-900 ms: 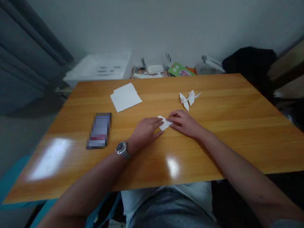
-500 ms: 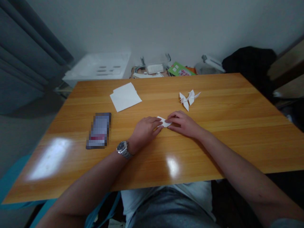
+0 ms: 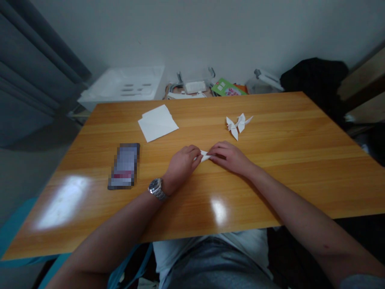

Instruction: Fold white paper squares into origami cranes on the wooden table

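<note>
While I am watching from afar through the head camera, the left hand is pinching one end of a small folded white paper, and the right hand is gripping the other, near the middle of the table. I am judging that uneven pulling could skew a crease, or that too tight a pinch could be crumpling it. The fingers are hiding most of its edges from me, so a misaligned fold could be going unnoticed. Just beyond the right hand, white folded-paper figures are sitting where a stray knuckle could knock them. White sheets and a phone are lying off to the left, neither blocking the hands.
</note>
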### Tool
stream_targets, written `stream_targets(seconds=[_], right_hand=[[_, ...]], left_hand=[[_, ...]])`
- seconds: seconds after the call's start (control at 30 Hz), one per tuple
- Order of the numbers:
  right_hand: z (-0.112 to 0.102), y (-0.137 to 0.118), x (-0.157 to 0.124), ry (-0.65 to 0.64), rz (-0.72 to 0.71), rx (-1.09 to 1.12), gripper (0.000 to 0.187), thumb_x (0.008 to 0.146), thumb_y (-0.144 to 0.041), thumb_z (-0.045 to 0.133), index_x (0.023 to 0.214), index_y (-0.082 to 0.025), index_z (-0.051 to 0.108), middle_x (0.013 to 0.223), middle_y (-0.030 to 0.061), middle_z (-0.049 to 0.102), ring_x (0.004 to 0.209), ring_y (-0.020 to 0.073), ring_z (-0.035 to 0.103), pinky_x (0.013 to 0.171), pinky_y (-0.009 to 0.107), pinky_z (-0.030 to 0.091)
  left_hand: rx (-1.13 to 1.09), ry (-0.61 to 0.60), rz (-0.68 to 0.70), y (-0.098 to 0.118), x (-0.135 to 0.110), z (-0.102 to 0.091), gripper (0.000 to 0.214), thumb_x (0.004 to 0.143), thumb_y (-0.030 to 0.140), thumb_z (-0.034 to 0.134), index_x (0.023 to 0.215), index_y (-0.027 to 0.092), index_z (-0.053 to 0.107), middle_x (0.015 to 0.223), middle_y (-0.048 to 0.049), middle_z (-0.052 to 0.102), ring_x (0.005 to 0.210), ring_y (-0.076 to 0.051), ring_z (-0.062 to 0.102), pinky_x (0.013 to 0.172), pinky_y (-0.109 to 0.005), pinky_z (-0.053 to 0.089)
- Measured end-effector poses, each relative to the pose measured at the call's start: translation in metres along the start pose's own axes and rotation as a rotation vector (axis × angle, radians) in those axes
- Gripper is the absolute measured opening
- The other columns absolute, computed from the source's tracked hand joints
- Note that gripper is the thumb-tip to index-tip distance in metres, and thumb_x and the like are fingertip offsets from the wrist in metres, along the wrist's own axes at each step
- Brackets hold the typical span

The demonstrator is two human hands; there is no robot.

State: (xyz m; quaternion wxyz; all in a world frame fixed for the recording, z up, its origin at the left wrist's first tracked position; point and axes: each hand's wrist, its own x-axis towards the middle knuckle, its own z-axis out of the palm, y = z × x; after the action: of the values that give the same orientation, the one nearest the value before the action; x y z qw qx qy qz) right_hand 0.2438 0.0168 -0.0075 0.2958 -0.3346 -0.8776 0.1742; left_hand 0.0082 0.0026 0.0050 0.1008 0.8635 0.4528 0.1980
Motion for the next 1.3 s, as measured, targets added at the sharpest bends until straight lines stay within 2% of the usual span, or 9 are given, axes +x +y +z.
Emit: stream_targets(seconds=[0.27, 0.43, 0.57, 0.87, 1.0, 1.13, 1.3], right_hand=[[0.0051, -0.0014, 0.0008, 0.019, 0.065, 0.012, 0.012, 0.099, -0.025, 0.061, 0.098, -0.02, 0.072, 0.098, 0.009, 0.07, 0.093, 0.023, 0.064, 0.083, 0.038, 0.051], [0.0034, -0.0018, 0.0004, 0.034, 0.104, 0.033, 0.01, 0.098, -0.025, 0.063, 0.095, -0.019, 0.07, 0.097, 0.0089, 0.068, 0.093, 0.0226, 0.063, 0.083, 0.037, 0.051], [0.0026, 0.0001, -0.0003, 0.036, 0.103, 0.046, 0.01, 0.098, -0.026, 0.062, 0.094, -0.02, 0.069, 0.095, 0.0082, 0.067, 0.091, 0.022, 0.062, 0.082, 0.036, 0.05], [0.0023, -0.0022, -0.0002, 0.024, 0.101, 0.046, 0.012, 0.099, -0.028, 0.061, 0.097, -0.022, 0.071, 0.096, 0.0079, 0.068, 0.091, 0.0225, 0.062, 0.082, 0.037, 0.05], [0.0025, -0.0046, 0.0014, 0.03, 0.132, 0.031, 0.011, 0.098, -0.027, 0.062, 0.098, -0.021, 0.07, 0.094, 0.0076, 0.068, 0.09, 0.0226, 0.062, 0.08, 0.036, 0.049], [0.0037, -0.005, 0.0026, 0.024, 0.159, 0.031, 0.009, 0.097, -0.027, 0.063, 0.097, -0.021, 0.07, 0.091, 0.0067, 0.068, 0.087, 0.0223, 0.062, 0.078, 0.035, 0.048], [0.0067, -0.0022, 0.0019, 0.045, 0.148, 0.033, 0.01, 0.097, -0.026, 0.063, 0.098, -0.021, 0.072, 0.094, 0.0068, 0.068, 0.09, 0.0219, 0.063, 0.08, 0.035, 0.049]], left_hand=[[-0.055, 0.026, -0.007, -0.001, 0.0006, 0.001, 0.019, 0.102, 0.028, 0.053, 0.095, 0.017, 0.066, 0.101, -0.0077, 0.068, 0.096, -0.023, 0.062, 0.088, -0.036, 0.051], [-0.149, 0.018, 0.046, -0.0064, -0.0049, -0.0007, 0.016, 0.094, 0.035, 0.067, 0.095, 0.019, 0.064, 0.109, -0.0067, 0.068, 0.102, -0.023, 0.063, 0.092, -0.036, 0.052], [-0.201, 0.026, 0.038, -0.0089, -0.0061, -0.0006, 0.01, 0.095, 0.029, 0.065, 0.092, 0.019, 0.065, 0.111, -0.0059, 0.068, 0.103, -0.021, 0.064, 0.093, -0.035, 0.052], [-0.236, 0.016, -0.021, -0.0059, -0.0032, -0.0004, 0.013, 0.094, 0.025, 0.063, 0.083, 0.019, 0.065, 0.114, -0.0075, 0.068, 0.105, -0.022, 0.064, 0.099, -0.039, 0.052], [-0.23, 0.035, -0.044, -0.0053, -0.0044, 0.0005, 0.006, 0.093, 0.024, 0.064, 0.095, 0.019, 0.065, 0.106, -0.0058, 0.068, 0.099, -0.021, 0.064, 0.092, -0.037, 0.053], [-0.217, 0.017, -0.032, -0.0037, -0.0052, -0.0011, 0.021, 0.096, 0.024, 0.061, 0.116, 0.02, 0.064, 0.111, -0.0051, 0.069, 0.103, -0.022, 0.064, 0.094, -0.037, 0.053], [-0.187, -0.013, 0.004, -0.0043, -0.0052, -0.0033, 0.019, 0.097, 0.026, 0.06, 0.114, 0.022, 0.069, 0.115, -0.0042, 0.069, 0.107, -0.022, 0.064, 0.096, -0.037, 0.053]])
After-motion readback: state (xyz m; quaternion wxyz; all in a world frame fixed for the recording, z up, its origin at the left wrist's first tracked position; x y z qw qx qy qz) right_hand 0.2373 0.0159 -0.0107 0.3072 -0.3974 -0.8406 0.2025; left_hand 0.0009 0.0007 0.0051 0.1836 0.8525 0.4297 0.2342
